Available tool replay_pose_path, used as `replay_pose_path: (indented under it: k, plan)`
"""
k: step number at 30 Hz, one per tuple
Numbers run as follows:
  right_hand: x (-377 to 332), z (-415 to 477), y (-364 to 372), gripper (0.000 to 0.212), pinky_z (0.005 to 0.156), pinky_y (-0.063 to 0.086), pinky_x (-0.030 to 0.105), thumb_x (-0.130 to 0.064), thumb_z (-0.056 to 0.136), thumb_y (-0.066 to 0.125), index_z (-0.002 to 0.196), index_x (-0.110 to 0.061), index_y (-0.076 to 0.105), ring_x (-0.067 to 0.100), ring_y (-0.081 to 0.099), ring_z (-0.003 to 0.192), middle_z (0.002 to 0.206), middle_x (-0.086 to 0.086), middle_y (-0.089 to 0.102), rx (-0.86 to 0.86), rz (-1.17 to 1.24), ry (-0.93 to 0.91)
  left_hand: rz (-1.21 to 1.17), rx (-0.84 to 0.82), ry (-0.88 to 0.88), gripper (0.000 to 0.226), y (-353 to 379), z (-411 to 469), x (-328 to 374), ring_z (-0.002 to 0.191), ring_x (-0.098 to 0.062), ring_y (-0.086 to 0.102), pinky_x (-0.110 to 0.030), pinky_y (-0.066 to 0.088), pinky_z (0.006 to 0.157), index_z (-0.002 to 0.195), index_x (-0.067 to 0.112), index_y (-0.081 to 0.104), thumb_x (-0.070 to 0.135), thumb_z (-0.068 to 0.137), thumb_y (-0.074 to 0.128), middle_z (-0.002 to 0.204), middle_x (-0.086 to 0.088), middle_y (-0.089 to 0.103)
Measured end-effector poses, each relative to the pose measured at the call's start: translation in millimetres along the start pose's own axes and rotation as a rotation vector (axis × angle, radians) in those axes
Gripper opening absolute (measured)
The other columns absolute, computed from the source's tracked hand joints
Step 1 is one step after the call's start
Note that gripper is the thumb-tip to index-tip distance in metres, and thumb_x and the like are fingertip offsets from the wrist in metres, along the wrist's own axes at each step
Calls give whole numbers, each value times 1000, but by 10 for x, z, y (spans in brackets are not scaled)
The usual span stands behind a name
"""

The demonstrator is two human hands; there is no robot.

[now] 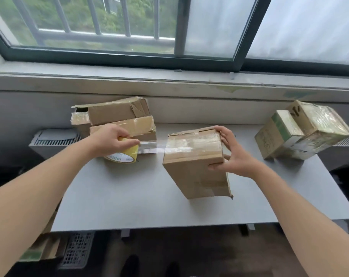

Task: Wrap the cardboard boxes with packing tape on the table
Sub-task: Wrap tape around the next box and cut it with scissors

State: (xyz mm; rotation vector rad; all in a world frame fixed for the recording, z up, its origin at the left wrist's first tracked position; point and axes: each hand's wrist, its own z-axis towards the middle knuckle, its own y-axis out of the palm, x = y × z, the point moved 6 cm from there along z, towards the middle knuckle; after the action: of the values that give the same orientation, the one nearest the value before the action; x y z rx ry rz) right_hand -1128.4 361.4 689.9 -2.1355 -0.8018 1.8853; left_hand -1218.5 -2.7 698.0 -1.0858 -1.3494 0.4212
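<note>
5 tbl-top boxes (193, 156), 1 tape roll (123, 155)

- Looking like a plain office or workroom corner given over to parcel packing; not showing which.
- Standing against the wall, a grey surface (149, 206) directly under a wide sliding window (213, 27) with a dark frame.
- Showing through the glass, a metal railing (93, 36) and green trees (79, 13).
- Flanking the surface, low grilled units (54, 139).
- Piling up at both far corners, taped cardboard boxes (117, 114).

Single head-worn wide-angle view; looked forward and down, close over table (149, 206), facing window (109, 27).
</note>
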Motion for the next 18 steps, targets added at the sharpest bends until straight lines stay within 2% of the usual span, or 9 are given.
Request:
replay_pose_path:
  k: [1,3,5,7,10,13,15,18]
  plan:
    - [56,-42,-65,115,115,41,50,-21,64,97,147,-53,25,-10,34,140,148,-26,40,-7,-1,5,-24,-1,8,67,90,22,43,52,-10,38,-32,30,55,60,11,58,77,74,61,49,11,41]
    - [176,-144,-182,116,115,40,55,-15,67,96,147,-55,22,-7,30,144,151,-31,36,-23,-10,27,-80,-10,20,74,263,81,161,51,-10,32,-32,27,54,59,7,48,77,75,69,50,11,32]
    - [295,-246,-300,118,113,42,54,-14,68,95,148,-55,19,-8,31,143,153,-33,32,-33,-14,52,-103,-20,41,65,416,157,329,51,-11,29,-32,26,54,57,10,42,59,82,76,52,10,29]
    - [429,-340,-420,119,112,46,47,-12,69,94,149,-55,17,-8,33,142,156,-29,29,-37,-25,84,-116,-41,53,58,570,253,486,50,-11,29,-31,25,53,53,16,43,48,86,78,51,10,28]
    - [633,-490,-582,120,107,48,30,-13,70,94,148,-56,14,-5,36,140,158,-23,27,-42,-44,129,-125,-75,70,54,825,401,674,51,-10,33,-31,28,53,54,17,53,52,86,78,53,8,36]
    - [769,-594,-641,119,94,48,14,-12,72,92,147,-55,11,3,38,140,155,-22,28,-55,-54,155,-80,-88,75,56,1083,488,837,55,-15,37,-33,30,56,55,15,49,52,88,75,54,4,38]
    - [797,-619,-647,120,98,47,17,-13,72,92,148,-54,9,5,36,140,153,-23,27,-48,-51,171,-45,-110,87,54,1247,495,954,57,-16,40,-33,31,57,56,17,49,51,89,74,55,3,40]
    - [770,-631,-624,122,110,47,38,-21,71,92,150,-58,7,7,35,143,150,-29,30,-42,-71,182,-56,-120,54,51,1390,469,991,57,-16,42,-31,33,54,58,18,52,51,90,74,58,2,44]
